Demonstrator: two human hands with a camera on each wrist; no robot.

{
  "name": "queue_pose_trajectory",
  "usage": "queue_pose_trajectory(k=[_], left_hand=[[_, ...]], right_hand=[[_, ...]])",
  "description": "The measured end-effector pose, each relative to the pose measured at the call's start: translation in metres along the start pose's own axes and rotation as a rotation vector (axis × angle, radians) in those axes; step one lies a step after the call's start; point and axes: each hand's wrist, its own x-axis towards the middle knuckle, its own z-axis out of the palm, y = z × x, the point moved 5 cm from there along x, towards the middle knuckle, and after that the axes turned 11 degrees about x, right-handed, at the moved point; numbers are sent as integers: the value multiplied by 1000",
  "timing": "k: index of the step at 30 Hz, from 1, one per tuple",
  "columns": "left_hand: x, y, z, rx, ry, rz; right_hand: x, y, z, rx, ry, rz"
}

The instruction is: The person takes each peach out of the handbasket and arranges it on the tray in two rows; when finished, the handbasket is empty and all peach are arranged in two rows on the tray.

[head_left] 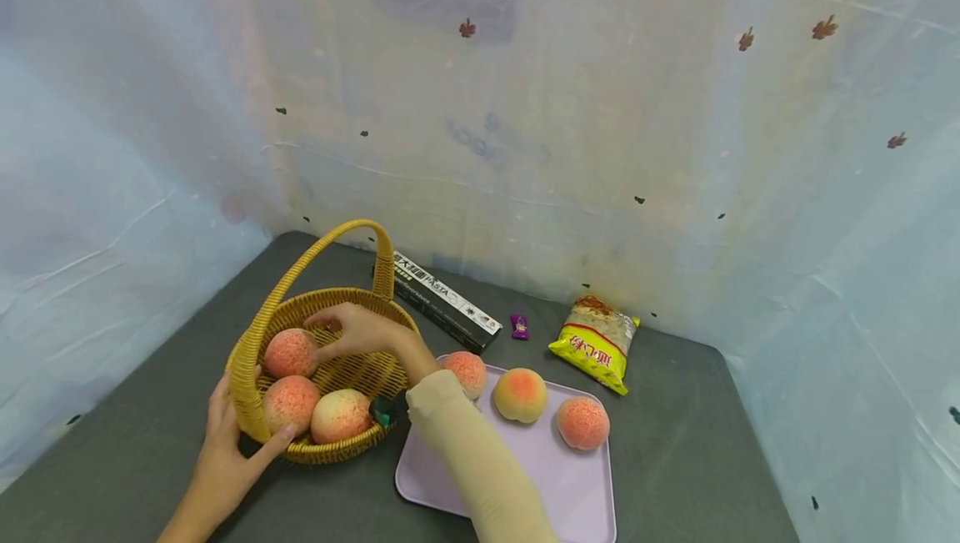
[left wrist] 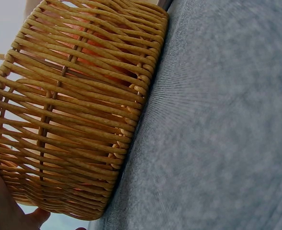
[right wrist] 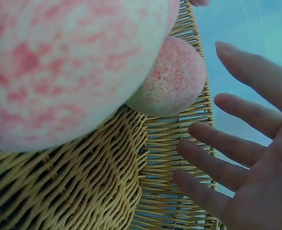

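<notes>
With the left hand (head_left: 228,443) gripping the basket (head_left: 251,343) rim, the right hand (head_left: 360,330) (fingers spread, holding nothing) should lift out slowly, without knocking the peaches (head_left: 291,352).

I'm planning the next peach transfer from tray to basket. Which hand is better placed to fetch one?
Probably the right. The right hand is open over the basket, holding nothing, and its arm lies across the tray beside the peaches. The left hand grips the basket's rim.
</notes>
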Motion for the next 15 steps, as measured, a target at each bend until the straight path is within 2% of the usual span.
queue_pose_trajectory(k=[8, 15], left_hand=[[-1, -1, 2, -1, 0, 5], [-1, -1, 1, -9, 14, 16]], right_hand=[[6, 3, 3, -101, -116, 67], [14, 4, 2, -146, -102, 106]])
